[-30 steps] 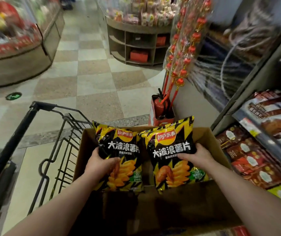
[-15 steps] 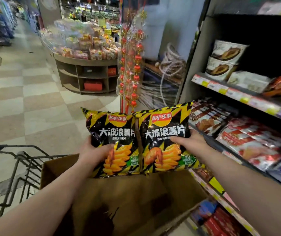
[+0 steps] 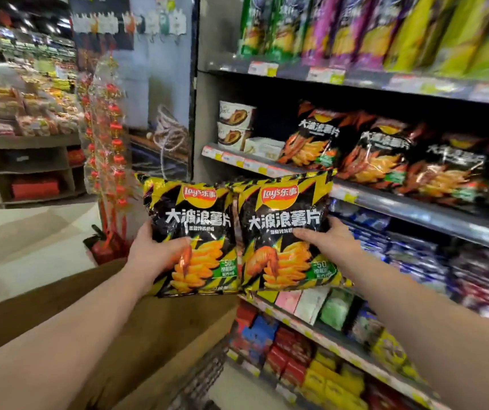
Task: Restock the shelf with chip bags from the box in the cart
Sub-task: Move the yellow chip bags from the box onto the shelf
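I hold two black-and-yellow chip bags upright, side by side, in front of the shelf. My left hand (image 3: 153, 255) grips the left chip bag (image 3: 198, 220) at its left edge. My right hand (image 3: 330, 242) grips the right chip bag (image 3: 281, 214) at its right edge. Both bags hang above the brown cardboard box (image 3: 154, 329) in the cart, just below and left of the shelf (image 3: 414, 207) that carries matching black chip bags (image 3: 382, 156). The space at that shelf's left end holds stacked tubs (image 3: 235, 125).
A higher shelf carries tall green, purple and yellow packs (image 3: 355, 28). Lower shelves hold blue, red and yellow packets (image 3: 326, 377). Red lantern strings (image 3: 110, 143) hang by the shelf end. A round display stand (image 3: 24, 161) is at the left across the tiled floor.
Both hands lifted the two chip bags out of the box and up toward the shelf. My view swung up and to the right, from the cart to the shelves.
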A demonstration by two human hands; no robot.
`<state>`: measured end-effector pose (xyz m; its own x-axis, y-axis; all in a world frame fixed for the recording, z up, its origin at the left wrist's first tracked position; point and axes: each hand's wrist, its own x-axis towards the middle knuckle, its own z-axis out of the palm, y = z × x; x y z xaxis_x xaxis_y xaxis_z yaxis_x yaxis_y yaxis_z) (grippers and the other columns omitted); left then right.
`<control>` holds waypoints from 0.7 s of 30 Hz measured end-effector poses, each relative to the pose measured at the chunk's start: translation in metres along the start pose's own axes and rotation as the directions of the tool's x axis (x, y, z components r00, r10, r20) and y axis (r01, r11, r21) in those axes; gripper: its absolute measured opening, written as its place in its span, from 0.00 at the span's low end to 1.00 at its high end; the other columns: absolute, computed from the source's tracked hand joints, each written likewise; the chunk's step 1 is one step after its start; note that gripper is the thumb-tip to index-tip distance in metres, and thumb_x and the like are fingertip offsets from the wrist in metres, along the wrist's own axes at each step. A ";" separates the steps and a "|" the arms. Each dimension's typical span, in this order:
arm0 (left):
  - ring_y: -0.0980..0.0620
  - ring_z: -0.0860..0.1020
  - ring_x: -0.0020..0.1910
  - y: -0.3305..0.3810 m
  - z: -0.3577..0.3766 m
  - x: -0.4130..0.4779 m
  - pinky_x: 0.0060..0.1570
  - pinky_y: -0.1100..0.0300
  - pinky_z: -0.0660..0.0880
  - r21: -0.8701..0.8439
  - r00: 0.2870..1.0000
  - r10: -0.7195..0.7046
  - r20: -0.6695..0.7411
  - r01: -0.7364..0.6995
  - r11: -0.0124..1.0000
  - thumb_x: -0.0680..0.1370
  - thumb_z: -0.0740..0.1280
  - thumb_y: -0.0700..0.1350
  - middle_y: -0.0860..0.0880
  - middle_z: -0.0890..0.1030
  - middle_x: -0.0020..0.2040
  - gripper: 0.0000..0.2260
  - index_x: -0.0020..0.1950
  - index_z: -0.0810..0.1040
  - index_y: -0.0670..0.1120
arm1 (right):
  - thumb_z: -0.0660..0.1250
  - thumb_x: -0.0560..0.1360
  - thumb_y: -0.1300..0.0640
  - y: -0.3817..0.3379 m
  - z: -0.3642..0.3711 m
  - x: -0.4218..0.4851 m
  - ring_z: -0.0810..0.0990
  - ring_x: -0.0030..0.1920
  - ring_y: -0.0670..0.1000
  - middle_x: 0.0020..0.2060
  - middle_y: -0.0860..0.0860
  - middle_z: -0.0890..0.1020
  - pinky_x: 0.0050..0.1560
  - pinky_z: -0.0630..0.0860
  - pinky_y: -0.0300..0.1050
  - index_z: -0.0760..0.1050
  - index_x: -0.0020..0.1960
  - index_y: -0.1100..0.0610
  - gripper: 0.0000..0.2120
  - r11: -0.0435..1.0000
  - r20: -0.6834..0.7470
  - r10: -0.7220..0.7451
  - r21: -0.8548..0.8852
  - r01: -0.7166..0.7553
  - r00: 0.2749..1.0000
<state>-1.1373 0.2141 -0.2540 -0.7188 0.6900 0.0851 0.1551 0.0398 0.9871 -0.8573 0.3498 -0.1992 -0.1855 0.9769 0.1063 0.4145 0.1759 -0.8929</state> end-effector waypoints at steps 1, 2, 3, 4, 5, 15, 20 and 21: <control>0.50 0.74 0.51 0.008 0.015 -0.015 0.52 0.57 0.69 -0.009 1.000 0.014 0.013 -0.013 1.000 0.66 0.78 0.44 0.50 0.76 0.53 0.30 0.65 0.70 0.48 | 0.78 0.62 0.48 0.008 -0.024 -0.013 0.79 0.45 0.49 0.49 0.51 0.81 0.45 0.76 0.42 0.72 0.54 0.52 0.25 1.000 -0.031 0.017 0.008 -0.016 0.999; 0.51 0.74 0.50 0.015 0.030 -0.031 0.52 0.57 0.69 -0.016 0.999 0.021 0.042 -0.020 1.000 0.66 0.78 0.44 0.51 0.76 0.53 0.30 0.65 0.71 0.47 | 0.78 0.62 0.49 0.015 -0.049 -0.026 0.79 0.43 0.48 0.46 0.49 0.81 0.42 0.76 0.42 0.71 0.50 0.51 0.22 0.999 -0.060 0.032 0.022 -0.031 0.998; 0.50 0.74 0.51 0.021 0.044 -0.046 0.52 0.56 0.69 -0.024 0.996 0.019 0.087 -0.017 1.000 0.66 0.78 0.45 0.51 0.76 0.54 0.31 0.66 0.70 0.47 | 0.78 0.63 0.49 0.023 -0.073 -0.039 0.79 0.41 0.46 0.43 0.47 0.80 0.39 0.75 0.40 0.70 0.48 0.49 0.21 0.999 -0.087 0.046 0.033 -0.043 0.995; 0.49 0.74 0.53 0.026 0.059 -0.060 0.54 0.54 0.70 -0.030 0.991 0.008 0.136 -0.004 1.000 0.66 0.78 0.46 0.50 0.76 0.56 0.33 0.68 0.69 0.47 | 0.78 0.63 0.49 0.029 -0.096 -0.054 0.78 0.40 0.44 0.40 0.44 0.78 0.36 0.74 0.38 0.69 0.46 0.49 0.20 0.998 -0.116 0.057 0.040 -0.053 0.992; 0.48 0.74 0.55 0.031 0.075 -0.074 0.57 0.52 0.70 -0.036 0.984 0.003 0.181 0.004 0.999 0.66 0.78 0.46 0.49 0.76 0.59 0.34 0.69 0.68 0.47 | 0.78 0.63 0.49 0.035 -0.120 -0.069 0.77 0.39 0.43 0.39 0.42 0.77 0.34 0.72 0.37 0.69 0.46 0.49 0.20 0.997 -0.142 0.068 0.038 -0.063 0.987; 0.42 0.70 0.67 0.082 0.230 -0.205 0.66 0.48 0.66 -0.087 0.870 0.089 0.485 -0.053 0.995 0.65 0.79 0.47 0.43 0.71 0.70 0.42 0.73 0.62 0.46 | 0.78 0.62 0.47 0.083 -0.314 -0.205 0.78 0.42 0.47 0.40 0.43 0.77 0.44 0.73 0.44 0.68 0.49 0.50 0.24 0.983 -0.481 0.161 -0.004 -0.186 0.862; 0.42 0.71 0.66 0.110 0.305 -0.253 0.66 0.45 0.67 -0.132 0.781 0.122 0.613 -0.051 0.990 0.63 0.79 0.49 0.43 0.71 0.69 0.42 0.73 0.64 0.46 | 0.77 0.62 0.43 0.103 -0.385 -0.255 0.77 0.46 0.50 0.43 0.46 0.77 0.45 0.72 0.46 0.69 0.53 0.52 0.27 0.960 -0.636 0.210 -0.010 -0.280 0.742; 0.42 0.73 0.63 0.115 0.320 -0.262 0.65 0.44 0.68 -0.143 0.752 0.131 0.646 -0.050 0.988 0.63 0.79 0.48 0.44 0.74 0.67 0.40 0.71 0.66 0.47 | 0.77 0.62 0.42 0.108 -0.398 -0.263 0.77 0.47 0.51 0.45 0.48 0.78 0.46 0.72 0.46 0.69 0.55 0.53 0.29 0.954 -0.660 0.219 -0.010 -0.300 0.719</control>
<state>-0.7141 0.2688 -0.2062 -0.0823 0.9909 0.1061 0.0921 -0.0985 0.9909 -0.4095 0.1605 -0.1492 0.5454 0.8209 0.1694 0.4600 -0.1242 -0.8792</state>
